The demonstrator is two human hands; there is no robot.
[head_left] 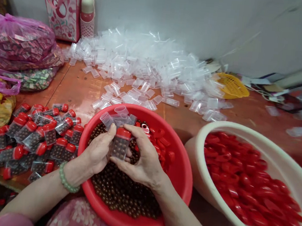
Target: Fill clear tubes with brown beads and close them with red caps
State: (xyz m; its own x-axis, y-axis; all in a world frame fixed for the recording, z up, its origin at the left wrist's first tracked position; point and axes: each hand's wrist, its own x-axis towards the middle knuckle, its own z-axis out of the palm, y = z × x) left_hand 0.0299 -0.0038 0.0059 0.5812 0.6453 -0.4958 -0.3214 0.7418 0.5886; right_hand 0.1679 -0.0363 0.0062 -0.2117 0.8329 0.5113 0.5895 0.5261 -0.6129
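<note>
Between my two hands is a small clear container [120,148] filled with brown balls, a red cap [123,133] on its top. My left hand [99,150], a green bead bracelet on its wrist, grips the container's left side with the thumb near the cap. My right hand [146,159] has its fingers on the cap and its thumb at the lower edge. Both hands are over a red basin [186,177] holding many brown balls [129,193] and red caps [164,139]. Behind the held container, clear empty containers [119,115] rest in the basin.
Filled red-capped containers [38,133] lie heaped at left. Empty clear containers [145,65] are piled along the wall. A cream basin [204,133] of red pieces [240,183] stands at right. Purple bags [18,38], a flask [87,18] and a yellow basket [233,86] sit farther back.
</note>
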